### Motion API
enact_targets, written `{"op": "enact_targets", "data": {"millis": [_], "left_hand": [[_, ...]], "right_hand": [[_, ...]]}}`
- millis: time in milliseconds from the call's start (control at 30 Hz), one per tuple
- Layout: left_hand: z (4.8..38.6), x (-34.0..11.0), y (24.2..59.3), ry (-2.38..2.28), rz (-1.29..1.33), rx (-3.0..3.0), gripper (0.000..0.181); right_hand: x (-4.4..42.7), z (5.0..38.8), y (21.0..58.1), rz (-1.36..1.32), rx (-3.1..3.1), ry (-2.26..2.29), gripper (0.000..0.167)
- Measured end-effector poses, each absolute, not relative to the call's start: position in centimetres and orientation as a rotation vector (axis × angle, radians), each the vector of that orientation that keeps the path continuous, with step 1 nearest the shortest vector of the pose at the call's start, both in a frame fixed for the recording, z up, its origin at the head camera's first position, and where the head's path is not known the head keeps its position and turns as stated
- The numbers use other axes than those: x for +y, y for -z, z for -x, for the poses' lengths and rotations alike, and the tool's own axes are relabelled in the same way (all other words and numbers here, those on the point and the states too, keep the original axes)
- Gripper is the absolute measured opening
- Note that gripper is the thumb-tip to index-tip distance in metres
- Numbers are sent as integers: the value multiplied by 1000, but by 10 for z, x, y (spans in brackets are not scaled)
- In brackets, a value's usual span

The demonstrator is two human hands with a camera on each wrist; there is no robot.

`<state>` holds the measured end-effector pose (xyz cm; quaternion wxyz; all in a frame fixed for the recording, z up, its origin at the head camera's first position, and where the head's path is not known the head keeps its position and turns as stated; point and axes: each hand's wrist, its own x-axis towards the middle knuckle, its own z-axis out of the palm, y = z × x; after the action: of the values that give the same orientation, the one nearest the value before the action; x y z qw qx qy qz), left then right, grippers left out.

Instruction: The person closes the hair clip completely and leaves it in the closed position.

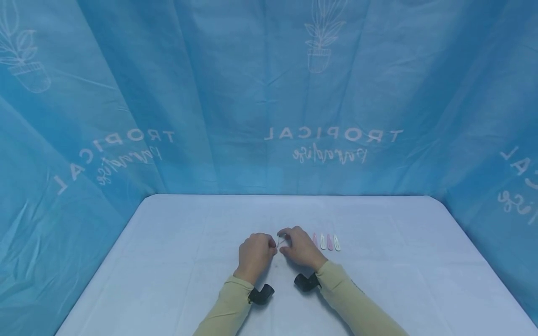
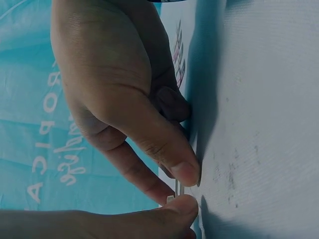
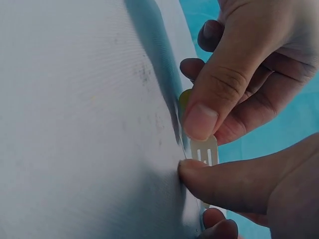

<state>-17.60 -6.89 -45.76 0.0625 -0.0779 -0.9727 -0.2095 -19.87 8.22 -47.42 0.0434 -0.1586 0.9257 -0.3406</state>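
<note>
Over the middle of the table, both hands work on a small pale snap hair clip (image 3: pixel 204 144) with slots in its flat end. My left hand (image 1: pixel 255 254) pinches that slotted end between thumb and index finger. A yellow-green rounded piece (image 3: pixel 185 98) peeks out behind the left thumb; what it belongs to is hidden. On the other side, my right hand (image 1: pixel 301 247) has its thumb across the clip and its index finger at the clip's far side. The right thumb covers much of the clip's length. In the head view the clip appears only as thin pale lines.
Right of my right hand lies a row of several hair clips: a pink clip (image 1: pixel 329 242), a white clip (image 1: pixel 322 241), a pale green clip (image 1: pixel 337 243) and another pink one. A white cloth covers the table (image 1: pixel 168 261). Blue curtains (image 1: pixel 235 93) hang behind and at both sides.
</note>
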Motion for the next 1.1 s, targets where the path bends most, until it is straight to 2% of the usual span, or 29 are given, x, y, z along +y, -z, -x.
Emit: {"op": "enact_targets", "data": {"millis": [633,1100], "left_hand": [[175,-69,453,643,218,-2914,9],[175,-70,452,657,236,-2882,7]], "right_hand": [[85,201,469,558,2911,1125,32],[88,202,464,516,2916,1155,28]]}}
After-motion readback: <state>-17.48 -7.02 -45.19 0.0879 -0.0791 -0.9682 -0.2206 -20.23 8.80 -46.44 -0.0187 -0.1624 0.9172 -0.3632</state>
